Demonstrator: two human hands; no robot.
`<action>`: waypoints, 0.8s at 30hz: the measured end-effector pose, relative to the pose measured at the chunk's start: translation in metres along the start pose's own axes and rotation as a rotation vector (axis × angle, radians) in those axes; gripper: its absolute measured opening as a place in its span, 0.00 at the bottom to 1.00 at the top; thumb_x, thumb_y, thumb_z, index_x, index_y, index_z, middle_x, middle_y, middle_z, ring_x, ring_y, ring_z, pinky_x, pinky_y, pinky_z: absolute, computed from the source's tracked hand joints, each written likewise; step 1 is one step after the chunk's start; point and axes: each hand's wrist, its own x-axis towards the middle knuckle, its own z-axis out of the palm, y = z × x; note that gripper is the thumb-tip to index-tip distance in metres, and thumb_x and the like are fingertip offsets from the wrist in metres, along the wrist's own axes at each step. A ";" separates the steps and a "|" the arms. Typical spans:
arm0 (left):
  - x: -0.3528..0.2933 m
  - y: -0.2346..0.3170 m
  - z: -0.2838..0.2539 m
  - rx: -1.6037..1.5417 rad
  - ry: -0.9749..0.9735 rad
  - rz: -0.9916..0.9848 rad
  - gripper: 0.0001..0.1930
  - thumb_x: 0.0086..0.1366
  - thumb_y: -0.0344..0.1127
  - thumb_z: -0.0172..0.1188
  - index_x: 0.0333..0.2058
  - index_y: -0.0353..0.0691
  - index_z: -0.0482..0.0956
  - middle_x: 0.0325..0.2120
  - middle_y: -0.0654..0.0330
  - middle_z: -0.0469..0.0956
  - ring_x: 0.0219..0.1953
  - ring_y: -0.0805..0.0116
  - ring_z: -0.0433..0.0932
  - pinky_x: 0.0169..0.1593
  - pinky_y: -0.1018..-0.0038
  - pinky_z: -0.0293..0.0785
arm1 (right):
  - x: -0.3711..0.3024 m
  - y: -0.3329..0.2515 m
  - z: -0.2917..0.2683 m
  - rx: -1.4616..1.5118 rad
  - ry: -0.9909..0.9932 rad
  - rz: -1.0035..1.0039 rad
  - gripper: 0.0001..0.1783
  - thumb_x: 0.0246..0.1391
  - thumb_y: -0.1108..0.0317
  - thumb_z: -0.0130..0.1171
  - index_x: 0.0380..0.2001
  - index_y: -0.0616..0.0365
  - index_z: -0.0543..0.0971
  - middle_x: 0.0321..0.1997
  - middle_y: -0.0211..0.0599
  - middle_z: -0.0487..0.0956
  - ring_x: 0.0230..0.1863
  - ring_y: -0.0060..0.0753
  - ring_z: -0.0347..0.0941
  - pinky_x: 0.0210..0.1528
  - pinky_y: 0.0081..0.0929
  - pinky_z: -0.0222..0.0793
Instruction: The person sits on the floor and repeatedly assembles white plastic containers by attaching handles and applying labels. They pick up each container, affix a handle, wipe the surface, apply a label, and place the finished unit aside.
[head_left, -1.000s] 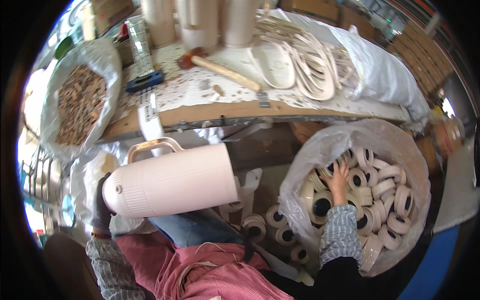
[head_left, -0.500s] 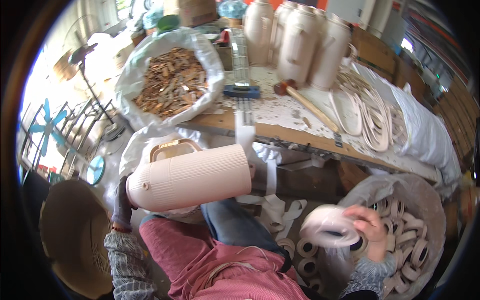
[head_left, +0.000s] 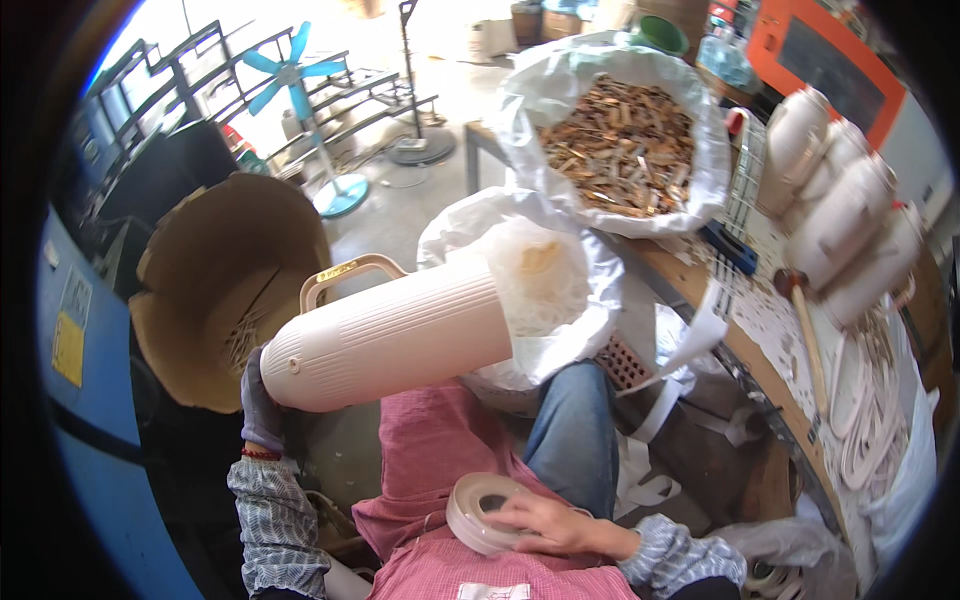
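My left hand [head_left: 262, 405], in a grey glove, grips the narrow end of a pale pink ribbed thermos jug body [head_left: 390, 340]. The jug lies on its side in the air, its broad end to the right and its looped handle [head_left: 348, 268] uppermost. Over my lap, my bare right hand [head_left: 560, 528] has its fingers on a pale pink plastic ring [head_left: 464, 515], which sits below the jug and apart from it. Part of the fingers dips into the ring's opening.
A sack of brown scraps [head_left: 615, 150] stands ahead; a white sack [head_left: 440, 235] with translucent plastic is nearer. Left are an open carton [head_left: 230, 230], a blue fan [head_left: 290, 75] and a blue cabinet [head_left: 95, 330]. The bench at right bears a mallet [head_left: 808, 350] and upright jug bodies [head_left: 842, 220].
My view has swung left. My right hand has brought the ring from above the bag of rings at the right to over my lap. My left hand still holds the jug.
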 end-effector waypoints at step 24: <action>-0.028 -0.069 0.059 -0.333 -0.217 -0.586 0.23 0.70 0.50 0.46 0.48 0.37 0.75 0.39 0.52 0.81 0.41 0.60 0.79 0.48 0.64 0.75 | 0.040 -0.064 -0.122 -0.676 0.982 -0.343 0.24 0.38 0.64 0.68 0.41 0.65 0.80 0.41 0.54 0.80 0.28 0.47 0.72 0.31 0.35 0.70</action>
